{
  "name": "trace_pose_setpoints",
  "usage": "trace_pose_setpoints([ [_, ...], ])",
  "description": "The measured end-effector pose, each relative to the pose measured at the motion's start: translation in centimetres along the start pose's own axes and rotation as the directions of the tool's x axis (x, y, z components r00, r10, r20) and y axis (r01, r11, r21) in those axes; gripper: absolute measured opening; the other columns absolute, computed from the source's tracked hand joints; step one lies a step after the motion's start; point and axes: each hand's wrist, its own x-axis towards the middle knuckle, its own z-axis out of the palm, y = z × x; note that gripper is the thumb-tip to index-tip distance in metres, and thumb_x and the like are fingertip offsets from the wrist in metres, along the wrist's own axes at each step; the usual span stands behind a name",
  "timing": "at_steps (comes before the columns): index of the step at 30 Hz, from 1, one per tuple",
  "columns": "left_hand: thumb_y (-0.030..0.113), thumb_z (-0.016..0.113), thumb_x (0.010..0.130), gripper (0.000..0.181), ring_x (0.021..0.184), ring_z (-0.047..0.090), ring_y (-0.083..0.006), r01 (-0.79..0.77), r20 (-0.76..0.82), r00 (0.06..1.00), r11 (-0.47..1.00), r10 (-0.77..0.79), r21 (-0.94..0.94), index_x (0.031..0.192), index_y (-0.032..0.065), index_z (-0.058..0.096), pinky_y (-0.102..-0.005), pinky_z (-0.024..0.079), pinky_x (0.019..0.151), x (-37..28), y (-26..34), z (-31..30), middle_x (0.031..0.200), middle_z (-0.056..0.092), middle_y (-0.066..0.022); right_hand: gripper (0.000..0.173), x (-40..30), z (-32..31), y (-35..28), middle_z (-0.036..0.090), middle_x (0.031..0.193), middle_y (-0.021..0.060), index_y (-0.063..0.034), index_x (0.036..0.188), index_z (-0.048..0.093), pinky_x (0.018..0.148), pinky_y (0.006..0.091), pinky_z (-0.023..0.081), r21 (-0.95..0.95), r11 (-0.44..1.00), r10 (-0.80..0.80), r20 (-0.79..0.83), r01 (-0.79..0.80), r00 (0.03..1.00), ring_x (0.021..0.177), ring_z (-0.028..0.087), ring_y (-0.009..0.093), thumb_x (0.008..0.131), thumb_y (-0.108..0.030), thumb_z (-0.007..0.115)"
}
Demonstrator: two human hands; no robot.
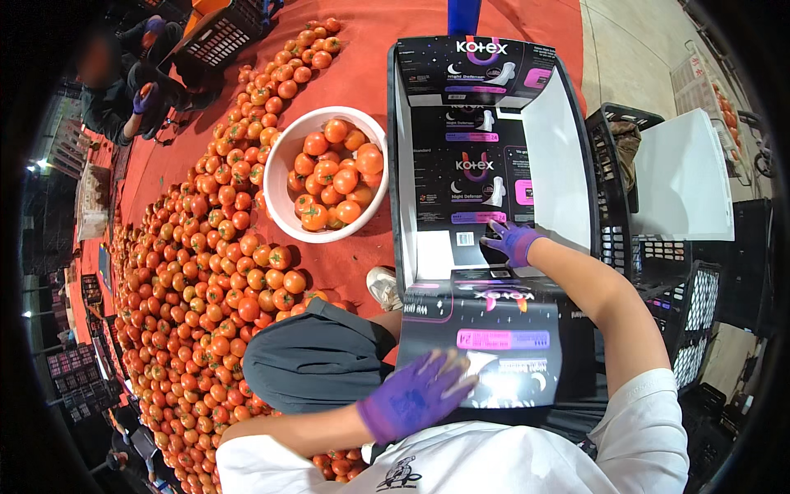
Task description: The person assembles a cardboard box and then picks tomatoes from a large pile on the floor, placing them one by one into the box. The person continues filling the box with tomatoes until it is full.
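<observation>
A black crate (pixel 589 185) stands before me, lined with glossy printed Kotex packaging sheets (pixel 475 167). One sheet rises at the far end, and another (pixel 506 346) folds over the near end towards my lap. My right hand (pixel 513 243), in a purple glove, reaches inside the crate with spread fingers touching the lining near its near end. Slightly blurred, my gloved left hand (pixel 423 392) lies at the left edge of the near sheet, fingers extended. To the left of the crate, a white tub (pixel 271 210) holds several tomatoes (pixel 327 173).
A large heap of tomatoes (pixel 203 296) spreads over the red ground cover at left. Another person (pixel 126 92) in purple gloves holds a tomato at upper left, beside a black crate (pixel 216 46). More black crates (pixel 608 117) and white sheets (pixel 685 179) stand at right.
</observation>
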Motion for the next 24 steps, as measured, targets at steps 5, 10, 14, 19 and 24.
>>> trace_pose_setpoints([
  [5, 0.017, 0.059, 0.081, 0.044, 0.109, 0.055, -0.0285, -0.024, 0.019, 0.999, 0.973, 0.029, -0.23, 0.123, 0.0063, 0.052, -0.0379, 0.048, 0.091, -0.3, 1.8, -5.4, 0.121, 0.054, -0.0122, 0.083, 0.2, 0.7, 0.8, 0.016, 0.157, 0.0115, -0.0353, 0.148, 0.026, 0.105, 0.0522, 0.036, -0.19, 0.982, -0.004, -0.11, -0.018, 0.994, 0.136, 0.033, 0.034, 0.078, -0.029, 0.07],
  [10, 0.011, 0.057, 0.08, 0.046, 0.108, 0.056, -0.0301, 0.0, 0.039, 0.999, 0.939, 0.014, -0.344, 0.124, 0.0027, 0.05, -0.0377, 0.048, 0.089, 0.3, 1.3, -7.5, 0.12, 0.054, -0.0143, 0.075, 0.4, 0.9, 0.9, 0.022, 0.155, 0.012, -0.0323, 0.146, 0.033, 0.103, 0.0487, 0.039, -0.084, 0.996, -0.03, -0.156, 0.017, 0.987, 0.135, 0.034, 0.033, 0.079, -0.028, 0.066],
  [14, 0.008, 0.055, 0.08, 0.047, 0.111, 0.055, -0.0307, 0.025, 0.088, 0.996, 0.951, 0.003, -0.308, 0.126, 0.0039, 0.049, -0.0373, 0.046, 0.092, 1.4, 0.4, -6.3, 0.126, 0.051, -0.015, 0.057, 0.1, -1.3, 3.0, 0.038, 0.146, 0.0172, -0.0174, 0.144, 0.037, 0.109, 0.045, 0.034, 0.394, 0.913, -0.12, 0.015, 0.104, 0.993, 0.128, 0.044, 0.037, 0.096, -0.047, 0.043],
  [19, 0.026, 0.06, 0.085, 0.053, 0.119, 0.051, -0.0334, -0.022, 0.129, 0.99, 0.951, 0.065, -0.309, 0.132, 0.0039, 0.047, -0.0409, 0.042, 0.099, 3.6, -1.7, -7.6, 0.129, 0.051, -0.017, 0.081, -9.3, -7.4, -0.5, 0.033, 0.15, 0.0185, -0.0118, 0.149, 0.024, 0.111, 0.04, 0.029, 0.76, 0.612, -0.527, 0.184, 0.22, 0.83, 0.138, 0.033, 0.029, 0.091, -0.066, 0.039],
  [24, 0.056, 0.067, 0.079, 0.088, 0.131, 0.039, -0.0354, 0.124, 0.142, 0.988, 0.89, -0.067, -0.438, 0.142, 0.0021, 0.037, -0.0449, 0.028, 0.11, 6.9, -6.0, -8.8, 0.138, 0.044, -0.0232, 0.106, -14.7, -6.3, -2.9, 0.021, 0.153, 0.0242, -0.006, 0.151, 0.014, 0.116, 0.0395, 0.02, 0.731, 0.622, -0.487, 0.083, 0.279, 0.869, 0.142, 0.022, 0.033, 0.078, -0.071, 0.057],
])
